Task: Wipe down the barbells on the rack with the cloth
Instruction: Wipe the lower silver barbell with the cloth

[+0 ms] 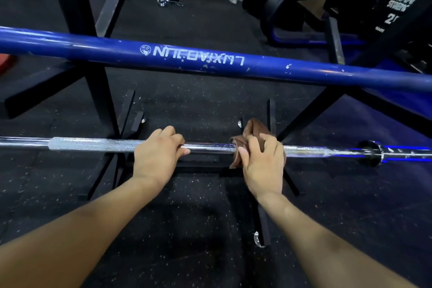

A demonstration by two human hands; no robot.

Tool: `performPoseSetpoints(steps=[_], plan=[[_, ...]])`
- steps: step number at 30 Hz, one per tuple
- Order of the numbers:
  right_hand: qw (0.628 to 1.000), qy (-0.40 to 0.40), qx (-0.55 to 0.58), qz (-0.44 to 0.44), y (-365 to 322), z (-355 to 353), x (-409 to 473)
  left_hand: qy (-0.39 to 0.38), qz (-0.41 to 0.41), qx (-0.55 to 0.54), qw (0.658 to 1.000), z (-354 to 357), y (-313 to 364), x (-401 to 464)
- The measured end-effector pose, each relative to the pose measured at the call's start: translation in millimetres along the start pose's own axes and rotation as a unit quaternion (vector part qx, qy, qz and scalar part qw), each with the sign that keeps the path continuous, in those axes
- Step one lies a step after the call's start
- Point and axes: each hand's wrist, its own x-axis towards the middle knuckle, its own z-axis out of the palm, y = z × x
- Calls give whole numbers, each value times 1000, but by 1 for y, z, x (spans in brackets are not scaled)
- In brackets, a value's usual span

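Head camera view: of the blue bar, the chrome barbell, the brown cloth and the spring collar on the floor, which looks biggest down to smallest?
1. Blue bar
2. Chrome barbell: equally long, thinner
3. Brown cloth, partly hidden under the right hand
4. Spring collar, though farthest away

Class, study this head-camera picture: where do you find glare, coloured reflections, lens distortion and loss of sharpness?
Head view: white glare streaks run along the chrome barbell between the left hand and the right hand holding the brown cloth; blue light reflects off its right sleeve; the blue bar bows from wide-angle distortion; the far corners look soft and dim.
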Motion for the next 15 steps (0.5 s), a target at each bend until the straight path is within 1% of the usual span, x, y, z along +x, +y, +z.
performPoseSetpoints(steps=[2, 3, 4, 6, 7, 8, 9, 11, 12, 15], plan=[[1000, 3, -11, -17, 6, 2, 8, 4, -1, 4, 1000, 1, 1, 0], [999, -11, -24, -26, 6, 1, 14, 3, -4, 4, 1000, 2, 2, 0], [998, -36, -38, -33, 5, -1, 23, 1, -8, 4, 1000, 2, 2, 1], [988, -135, -68, -21, 5, -4, 48, -5, -19, 0, 1000, 2, 4, 1], [983, -166, -75, -13, 7, -2, 56, -6, -24, -6, 1000, 2, 5, 1], [984, -162, -71, -13, 8, -2, 57, -3, -30, -16, 999, 2, 6, 0], [988, -140, -71, -13, 9, -2, 51, 0, -34, -29, 999, 2, 7, -2], [998, -61, -23, -12, 11, -4, 25, 20, -26, -44, 998, 3, 7, -6], [999, -38, 7, -15, 13, -4, 9, 33, -15, -41, 999, 4, 5, -7], [996, -61, 43, -49, 23, -9, -3, 63, 27, -18, 997, 7, 2, -10]])
